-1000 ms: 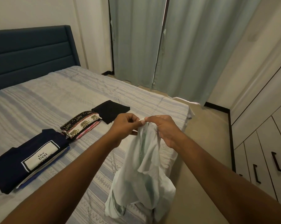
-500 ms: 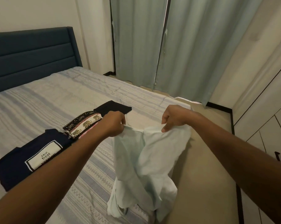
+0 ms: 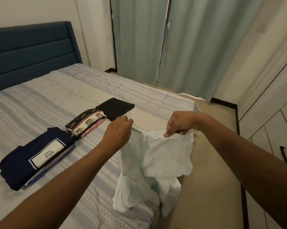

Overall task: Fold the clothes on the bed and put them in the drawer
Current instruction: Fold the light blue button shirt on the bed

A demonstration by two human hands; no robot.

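Left hand: the left hand (image 3: pixel 118 129) has its fingers curled and pinches the top edge of the pale garment (image 3: pixel 156 159).
Right hand: the right hand (image 3: pixel 180 123) pinches the same edge between thumb and fingertips, with the knuckles up. It is held apart from the left, and the cloth sags slightly between the two.
Garment: it hangs from both hands over the corner of the bed (image 3: pixel 57 100). Its lower part is bunched where it meets the bed edge, at six o'clock from the hands.
Key relation: the held edge runs from nine to three o'clock. The cloth's long axis drops toward six o'clock. Bare bedspread lies at eleven to twelve o'clock, just past the left hand. The left hand is over the mattress, while the right hand is out over the bed's edge, so the left is nearer the laying surface.
Folded pieces: the navy shirt (image 3: pixel 32 157), elephant-print piece (image 3: pixel 85 123) and black piece (image 3: pixel 114 107) lie in a row from eight to eleven o'clock of the left hand. The black piece is just beside that hand.
Drawers: the drawer fronts (image 3: pixel 275 138) are at three o'clock, across the floor (image 3: pixel 210 162), and look closed.
Step, as I judge it: the garment is being spread open by its edge so it can be laid flat. Folding has not yet begun.
Next move calls for: swinging the cloth toward eleven o'clock and lowering it with the edge kept taut.
Risk: the bunched lower part may land creased, or the cloth may cover the black piece.
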